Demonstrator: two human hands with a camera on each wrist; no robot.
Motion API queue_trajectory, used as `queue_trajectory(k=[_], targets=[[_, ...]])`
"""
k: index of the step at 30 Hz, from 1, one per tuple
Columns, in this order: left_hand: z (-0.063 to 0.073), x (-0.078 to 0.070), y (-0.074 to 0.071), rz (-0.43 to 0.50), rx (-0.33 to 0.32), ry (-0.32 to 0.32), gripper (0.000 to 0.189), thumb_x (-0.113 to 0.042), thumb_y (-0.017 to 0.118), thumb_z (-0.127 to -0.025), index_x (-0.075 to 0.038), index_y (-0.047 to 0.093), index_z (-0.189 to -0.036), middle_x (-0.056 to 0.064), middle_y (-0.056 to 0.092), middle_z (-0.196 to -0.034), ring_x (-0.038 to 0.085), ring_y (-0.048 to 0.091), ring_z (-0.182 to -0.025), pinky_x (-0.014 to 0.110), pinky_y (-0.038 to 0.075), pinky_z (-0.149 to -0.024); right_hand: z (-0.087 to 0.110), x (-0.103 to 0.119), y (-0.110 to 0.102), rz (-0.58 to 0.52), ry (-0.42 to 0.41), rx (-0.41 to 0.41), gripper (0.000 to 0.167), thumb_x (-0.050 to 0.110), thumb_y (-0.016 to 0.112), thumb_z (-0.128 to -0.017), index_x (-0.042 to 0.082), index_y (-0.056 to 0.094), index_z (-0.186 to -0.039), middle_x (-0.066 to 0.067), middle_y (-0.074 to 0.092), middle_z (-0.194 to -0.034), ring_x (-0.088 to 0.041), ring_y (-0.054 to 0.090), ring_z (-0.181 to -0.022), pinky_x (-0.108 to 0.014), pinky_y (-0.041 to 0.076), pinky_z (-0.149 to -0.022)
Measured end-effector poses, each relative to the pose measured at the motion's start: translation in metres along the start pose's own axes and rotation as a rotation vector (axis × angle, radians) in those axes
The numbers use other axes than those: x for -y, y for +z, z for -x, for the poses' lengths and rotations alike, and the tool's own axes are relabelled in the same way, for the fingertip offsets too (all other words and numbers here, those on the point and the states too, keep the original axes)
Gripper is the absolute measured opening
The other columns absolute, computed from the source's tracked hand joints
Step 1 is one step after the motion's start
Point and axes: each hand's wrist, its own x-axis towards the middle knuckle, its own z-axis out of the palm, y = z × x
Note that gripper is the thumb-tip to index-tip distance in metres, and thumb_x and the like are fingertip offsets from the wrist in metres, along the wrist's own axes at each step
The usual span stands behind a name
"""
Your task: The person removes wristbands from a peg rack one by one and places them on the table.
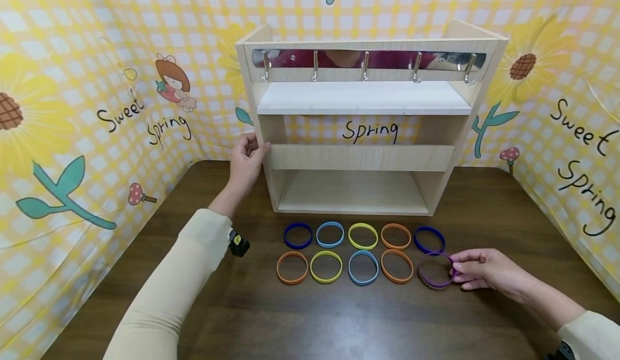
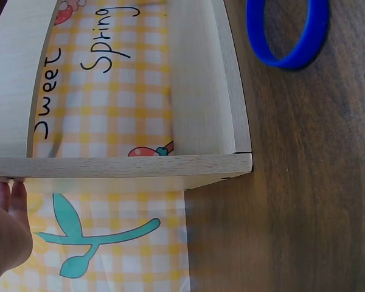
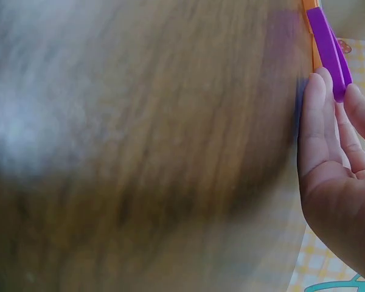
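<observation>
My left hand (image 1: 247, 161) rests against the left side of a pale wooden rack (image 1: 363, 158), with the thumb at its front edge. In the left wrist view the fingers (image 2: 17, 198) press on the outer face of that side panel. My right hand (image 1: 484, 271) pinches a purple wristband (image 1: 438, 286) between thumb and fingers, at the right end of the near row. The band stands tilted, its far edge overlapping a dark blue wristband (image 1: 429, 229). In the right wrist view the purple wristband (image 3: 330, 52) sticks out beyond the fingertips.
Two rows of wristbands lie on the brown table (image 1: 339, 322) before the rack, among them an orange wristband (image 1: 397, 280), a yellow wristband (image 1: 326, 280) and a light blue wristband (image 1: 363, 282). Several metal hooks (image 1: 365, 66) line the rack's top. Checked cloth (image 1: 208, 5) stands behind.
</observation>
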Motion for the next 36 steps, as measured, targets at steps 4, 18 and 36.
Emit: queue_trajectory(k=[4,18,36], targets=[[0.001,0.0,0.0,-0.009,-0.008,0.009,0.032,0.0,0.061,-0.091,0.013,0.051,-0.119,0.01,0.06,-0.102,0.012,0.059,-0.093,0.022,0.049,-0.08,-0.001,-0.001,0.0,0.023,0.014,-0.013,0.027,0.006,0.053,-0.099,-0.01,0.059,-0.121,-0.008,0.068,-0.104,-0.021,0.068,-0.091,-0.038,0.056,-0.078],[0.002,-0.001,0.001,-0.015,-0.005,0.021,0.036,0.0,0.06,-0.092,0.017,0.049,-0.121,0.005,0.059,-0.099,0.012,0.059,-0.093,0.022,0.049,-0.08,-0.001,0.001,0.004,0.128,0.022,-0.095,0.042,0.009,0.063,-0.094,-0.02,0.05,-0.123,-0.011,0.07,-0.102,-0.018,0.068,-0.09,-0.038,0.056,-0.073],[0.001,-0.003,0.0,-0.02,0.002,0.011,0.038,0.001,0.06,-0.091,0.019,0.048,-0.122,0.025,0.057,-0.11,0.01,0.058,-0.093,0.022,0.048,-0.08,-0.003,0.006,0.011,0.228,0.033,-0.165,0.043,0.01,0.068,-0.091,-0.018,0.054,-0.12,-0.006,0.07,-0.097,-0.016,0.065,-0.083,-0.036,0.057,-0.069]])
